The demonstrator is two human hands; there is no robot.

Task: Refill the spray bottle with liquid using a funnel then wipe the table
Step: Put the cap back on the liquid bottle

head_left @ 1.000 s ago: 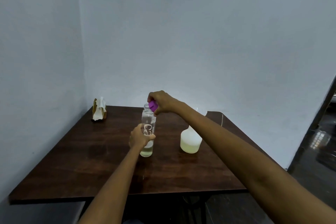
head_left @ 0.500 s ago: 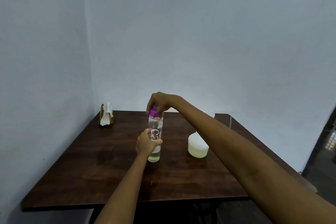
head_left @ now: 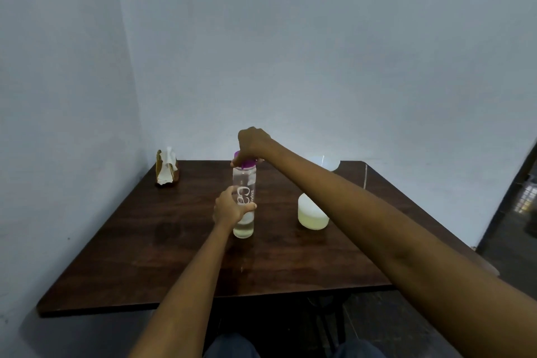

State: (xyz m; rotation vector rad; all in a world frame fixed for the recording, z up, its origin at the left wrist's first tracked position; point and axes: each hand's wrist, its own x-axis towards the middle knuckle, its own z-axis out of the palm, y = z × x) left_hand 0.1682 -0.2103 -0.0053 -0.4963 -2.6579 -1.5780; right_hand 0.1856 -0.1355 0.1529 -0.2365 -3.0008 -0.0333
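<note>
A left hand (head_left: pixel 229 208) grips a clear plastic bottle (head_left: pixel 244 200) upright; the right hand (head_left: pixel 253 144) clasps its purple cap (head_left: pixel 245 163), on a dark wooden table (head_left: pixel 145 241) in a white-walled corner.

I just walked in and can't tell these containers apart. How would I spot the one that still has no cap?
Start at the dark wooden table. Right of the tall clear bottle with the purple cap stands a squat, milky-white plastic bottle holding pale yellowish liquid. It is short, cloudy, uncapped, and no hand touches it.
</note>
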